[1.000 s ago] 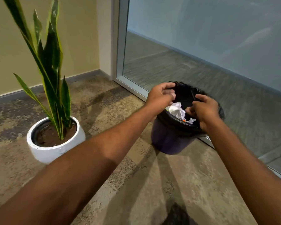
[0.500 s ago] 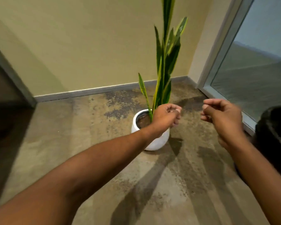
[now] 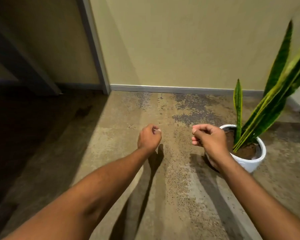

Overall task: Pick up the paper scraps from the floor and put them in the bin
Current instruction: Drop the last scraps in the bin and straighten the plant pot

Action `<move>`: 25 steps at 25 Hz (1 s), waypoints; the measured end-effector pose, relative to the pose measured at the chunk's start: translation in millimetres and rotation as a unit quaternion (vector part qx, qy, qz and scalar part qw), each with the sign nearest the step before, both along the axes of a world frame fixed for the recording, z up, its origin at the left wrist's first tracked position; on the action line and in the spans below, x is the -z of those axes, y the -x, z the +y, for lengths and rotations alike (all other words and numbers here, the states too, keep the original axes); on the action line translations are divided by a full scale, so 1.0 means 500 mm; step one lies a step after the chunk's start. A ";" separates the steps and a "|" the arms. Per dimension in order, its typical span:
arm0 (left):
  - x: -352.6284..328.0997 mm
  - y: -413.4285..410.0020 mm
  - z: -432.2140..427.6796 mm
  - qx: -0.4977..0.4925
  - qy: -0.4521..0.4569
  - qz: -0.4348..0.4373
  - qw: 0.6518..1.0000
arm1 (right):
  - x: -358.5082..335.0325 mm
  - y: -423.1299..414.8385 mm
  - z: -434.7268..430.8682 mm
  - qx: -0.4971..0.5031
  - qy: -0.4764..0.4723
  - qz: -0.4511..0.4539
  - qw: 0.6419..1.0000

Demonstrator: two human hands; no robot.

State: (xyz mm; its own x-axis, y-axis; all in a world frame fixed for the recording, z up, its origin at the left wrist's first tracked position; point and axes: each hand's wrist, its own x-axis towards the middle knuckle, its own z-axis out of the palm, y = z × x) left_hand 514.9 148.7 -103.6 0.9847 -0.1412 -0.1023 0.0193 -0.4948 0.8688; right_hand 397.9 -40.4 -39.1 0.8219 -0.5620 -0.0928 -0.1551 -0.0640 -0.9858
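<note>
My left hand (image 3: 149, 137) is held out over the mottled floor (image 3: 171, 187), its fingers curled into a fist with nothing in it. To its right, at the same height, my right hand (image 3: 209, 137) also has its fingers curled and holds nothing. It is in front of the white plant pot. No bin and no paper scraps are in view.
A snake plant (image 3: 274, 94) in a white pot (image 3: 249, 163) stands on the floor at the right. A yellow wall with a grey baseboard (image 3: 180, 88) closes the far side. A grey door frame (image 3: 95, 49) and a dark, shadowed floor area (image 3: 24, 135) lie at the left.
The view has swung left, away from the bin with its crumpled paper, which has left the frame. Both hands came off the bin's rim and now hang empty over the floor.
</note>
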 end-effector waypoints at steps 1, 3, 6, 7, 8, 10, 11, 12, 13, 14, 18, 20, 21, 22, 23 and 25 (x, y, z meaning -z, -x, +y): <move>0.022 -0.015 0.035 -0.002 -0.042 0.000 0.999 | 0.019 -0.027 0.021 -0.016 0.005 0.013 1.000; 0.067 -0.043 0.099 -0.008 -0.148 -0.021 0.989 | 0.059 -0.084 0.062 -0.045 0.016 0.037 0.998; 0.132 -0.068 0.183 -0.007 -0.253 -0.049 0.966 | 0.122 -0.183 0.131 -0.090 0.039 0.060 0.993; 0.151 -0.073 0.206 0.002 -0.284 -0.063 0.957 | 0.142 -0.218 0.155 -0.104 0.047 0.065 0.991; 0.168 -0.076 0.225 0.014 -0.314 -0.086 0.945 | 0.161 -0.252 0.178 -0.115 0.056 0.071 0.989; 0.197 -0.079 0.254 0.035 -0.347 -0.135 0.928 | 0.200 -0.323 0.223 -0.134 0.080 0.084 0.984; 0.206 -0.078 0.260 0.039 -0.348 -0.155 0.924 | 0.217 -0.353 0.243 -0.144 0.093 0.085 0.981; 0.212 -0.079 0.264 0.040 -0.348 -0.169 0.921 | 0.233 -0.383 0.264 -0.154 0.106 0.083 0.979; 0.216 -0.080 0.265 0.037 -0.347 -0.179 0.920 | 0.246 -0.411 0.280 -0.164 0.122 0.079 0.976; 0.222 -0.084 0.264 0.033 -0.346 -0.185 0.919 | 0.260 -0.439 0.296 -0.177 0.141 0.074 0.971; 0.234 -0.087 0.265 0.028 -0.341 -0.204 0.917 | 0.296 -0.526 0.326 -0.235 0.298 0.049 0.924; 0.238 -0.089 0.265 0.028 -0.343 -0.200 0.917 | 0.310 -0.553 0.331 -0.250 0.387 0.032 0.887; 0.239 -0.089 0.264 0.028 -0.344 -0.197 0.918 | 0.314 -0.560 0.332 -0.256 0.421 0.028 0.870; 0.239 -0.090 0.265 0.028 -0.344 -0.196 0.918 | 0.316 -0.567 0.334 -0.264 0.449 0.025 0.854; 0.239 -0.090 0.264 0.028 -0.344 -0.195 0.918 | 0.315 -0.573 0.334 -0.272 0.473 0.023 0.838; 0.240 -0.091 0.265 0.030 -0.347 -0.196 0.917 | 0.308 -0.584 0.334 -0.290 0.511 0.018 0.809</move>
